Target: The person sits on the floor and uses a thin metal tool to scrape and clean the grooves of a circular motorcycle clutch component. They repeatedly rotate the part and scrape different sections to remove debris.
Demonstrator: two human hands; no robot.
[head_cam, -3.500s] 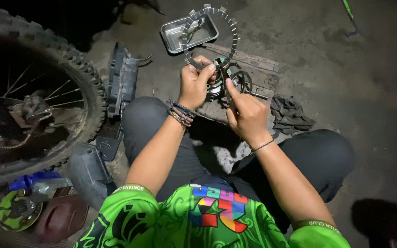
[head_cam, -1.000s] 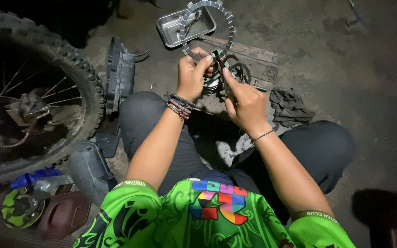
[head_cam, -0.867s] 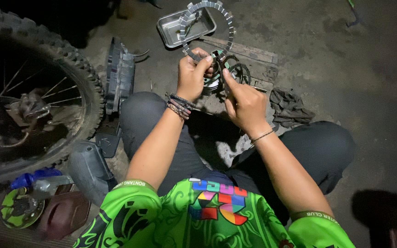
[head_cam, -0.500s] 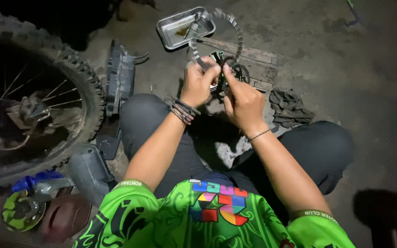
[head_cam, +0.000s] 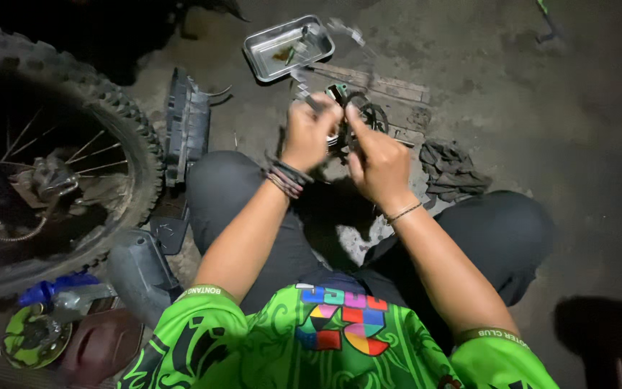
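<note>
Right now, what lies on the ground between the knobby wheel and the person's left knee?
In the head view, a dark ribbed plastic panel stands on edge between the knobby wheel and the left knee, on dirt ground.

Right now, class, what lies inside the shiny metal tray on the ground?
The metal tray holds a brownish oily smear and a few small parts near its far corner; what kind they are is too blurred to tell. Its other contents, if any, cannot be made out.
</note>
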